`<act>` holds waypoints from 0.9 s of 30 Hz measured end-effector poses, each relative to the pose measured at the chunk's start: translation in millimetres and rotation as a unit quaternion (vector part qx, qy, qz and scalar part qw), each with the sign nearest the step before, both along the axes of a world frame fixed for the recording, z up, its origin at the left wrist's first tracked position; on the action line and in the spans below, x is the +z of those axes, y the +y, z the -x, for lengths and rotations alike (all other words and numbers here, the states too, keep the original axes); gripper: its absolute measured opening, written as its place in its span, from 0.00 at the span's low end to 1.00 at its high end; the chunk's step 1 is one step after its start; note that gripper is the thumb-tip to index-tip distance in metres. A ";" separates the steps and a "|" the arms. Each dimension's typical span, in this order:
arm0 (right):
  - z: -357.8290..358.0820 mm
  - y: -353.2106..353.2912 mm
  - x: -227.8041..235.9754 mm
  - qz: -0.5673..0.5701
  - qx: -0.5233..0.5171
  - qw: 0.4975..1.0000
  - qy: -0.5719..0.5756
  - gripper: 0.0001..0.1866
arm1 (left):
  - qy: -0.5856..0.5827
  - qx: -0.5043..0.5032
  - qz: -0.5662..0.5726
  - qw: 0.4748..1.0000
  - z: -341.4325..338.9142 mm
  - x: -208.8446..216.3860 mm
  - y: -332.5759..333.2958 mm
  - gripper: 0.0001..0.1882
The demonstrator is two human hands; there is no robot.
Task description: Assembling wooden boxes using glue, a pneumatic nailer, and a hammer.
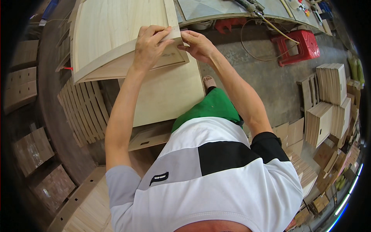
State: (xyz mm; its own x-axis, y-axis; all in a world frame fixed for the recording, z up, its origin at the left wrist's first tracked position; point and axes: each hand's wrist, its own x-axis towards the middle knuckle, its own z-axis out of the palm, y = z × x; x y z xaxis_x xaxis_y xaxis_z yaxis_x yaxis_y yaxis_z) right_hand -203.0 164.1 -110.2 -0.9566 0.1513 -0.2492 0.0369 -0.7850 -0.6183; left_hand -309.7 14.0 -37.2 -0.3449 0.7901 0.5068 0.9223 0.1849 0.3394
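Both hands meet at the near right corner of a pale wooden box (116,34) that rests tilted on a stack of flat plywood panels (166,92). The left hand (148,46) is closed over the corner's front edge, fingers curled on top. The right hand (198,43) pinches a narrow wooden strip (172,17) that runs away from the person along the box's right side. Right of the stack lies open concrete floor (278,89) with a red stool (299,46); left, slatted boards (87,112) crowd close.
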 end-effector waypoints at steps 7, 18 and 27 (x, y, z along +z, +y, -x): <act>-3.4 8.6 -4.3 -0.045 0.019 0.999 -0.001 0.14 | -0.003 0.015 0.016 1.000 0.0 1.4 3.1 0.21; 7.4 15.1 9.7 -0.004 0.066 0.998 -0.015 0.13 | -0.019 0.026 0.088 0.996 -0.3 10.8 7.6 0.24; 6.7 12.0 1.4 0.048 0.049 0.998 0.004 0.13 | -0.022 0.027 0.102 0.994 -1.7 11.3 9.0 0.25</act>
State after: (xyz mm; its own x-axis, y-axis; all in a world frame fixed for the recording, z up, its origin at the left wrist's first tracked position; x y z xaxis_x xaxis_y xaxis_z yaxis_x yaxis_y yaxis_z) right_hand -209.7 176.1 -108.8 -0.9678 0.0333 -0.2494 0.1108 -0.8335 -0.5413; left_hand -307.9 23.0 -25.9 -0.4074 0.8548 0.3215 0.8943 0.3021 0.3300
